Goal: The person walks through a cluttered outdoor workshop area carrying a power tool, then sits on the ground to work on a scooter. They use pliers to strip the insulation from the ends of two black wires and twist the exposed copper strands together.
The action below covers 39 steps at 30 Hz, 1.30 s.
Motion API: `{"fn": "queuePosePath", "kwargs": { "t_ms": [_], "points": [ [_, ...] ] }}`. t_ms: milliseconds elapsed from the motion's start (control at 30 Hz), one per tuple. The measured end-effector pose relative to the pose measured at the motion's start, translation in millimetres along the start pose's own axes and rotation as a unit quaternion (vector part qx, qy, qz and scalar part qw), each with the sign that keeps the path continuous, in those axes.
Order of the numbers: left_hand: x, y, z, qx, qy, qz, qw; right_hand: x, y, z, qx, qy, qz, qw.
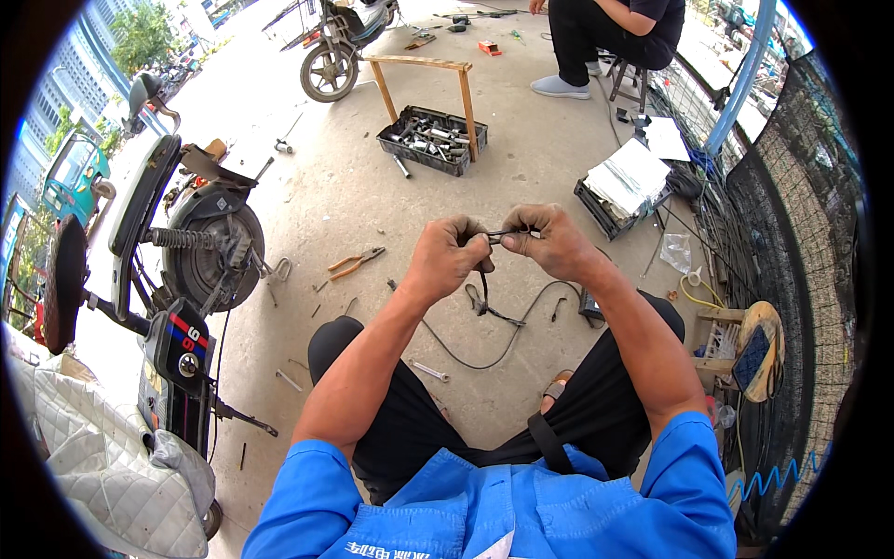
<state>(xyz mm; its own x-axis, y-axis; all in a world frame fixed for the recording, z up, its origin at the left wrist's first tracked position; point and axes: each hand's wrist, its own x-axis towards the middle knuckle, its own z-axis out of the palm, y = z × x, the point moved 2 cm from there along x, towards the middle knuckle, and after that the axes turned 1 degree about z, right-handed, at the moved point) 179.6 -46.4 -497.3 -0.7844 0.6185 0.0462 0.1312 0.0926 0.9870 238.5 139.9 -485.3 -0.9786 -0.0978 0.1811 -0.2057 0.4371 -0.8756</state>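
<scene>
My left hand (452, 256) and my right hand (549, 242) are raised close together over the floor between my knees. Both are closed, thumbs against fingers, pinching a thin black cable (495, 236) that spans the small gap between them. One length of it hangs below my left hand toward a dark tangle with a small black clip-like piece (480, 300). A longer black cord (486, 366) curves across the concrete underneath; whether it joins the held cable I cannot tell. Pliers with orange handles (346, 266) lie on the floor left of my left hand.
An electric scooter (191, 349) with its rear wheel exposed stands at the left. Ahead is a black crate (419, 158) of metal tools with a wooden handle. A wrench (430, 372) lies near my left knee. On the right are a paper-topped crate (605, 216), a small wooden stool (765, 335) and a seated person (615, 37).
</scene>
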Motion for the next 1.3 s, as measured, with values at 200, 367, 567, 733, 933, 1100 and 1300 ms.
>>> {"fn": "queuePosePath", "kwargs": {
  "t_ms": [200,367,567,733,933,1100,1300],
  "points": [
    [1.6,-1.0,1.5,-0.078,0.004,-0.019,0.997,0.1,1.1,-0.7,-0.027,0.001,-0.024,0.999],
    [0.9,1.1,1.6,-0.127,0.000,-0.038,0.991,0.1,-0.7,-0.5,-0.030,0.002,-0.057,0.998],
    [0.6,1.1,0.0,-0.157,-0.002,-0.052,0.986,0.1,-5.6,1.4,-0.030,0.039,-0.112,0.993],
    [-0.1,-1.3,0.4,-0.162,0.000,-0.078,0.984,-1.2,-11.2,2.4,-0.069,0.048,-0.175,0.981],
    [0.5,-4.2,-1.5,-0.195,0.003,-0.121,0.973,-1.6,-17.6,5.4,-0.078,0.056,-0.168,0.981],
    [-0.1,-5.6,-3.2,-0.202,0.000,-0.161,0.966,-0.3,-14.9,8.6,-0.066,0.060,-0.168,0.982],
    [0.7,-8.1,-6.3,-0.224,0.002,-0.180,0.958,1.4,-7.6,13.5,-0.035,0.071,-0.086,0.993]
  ]
}}
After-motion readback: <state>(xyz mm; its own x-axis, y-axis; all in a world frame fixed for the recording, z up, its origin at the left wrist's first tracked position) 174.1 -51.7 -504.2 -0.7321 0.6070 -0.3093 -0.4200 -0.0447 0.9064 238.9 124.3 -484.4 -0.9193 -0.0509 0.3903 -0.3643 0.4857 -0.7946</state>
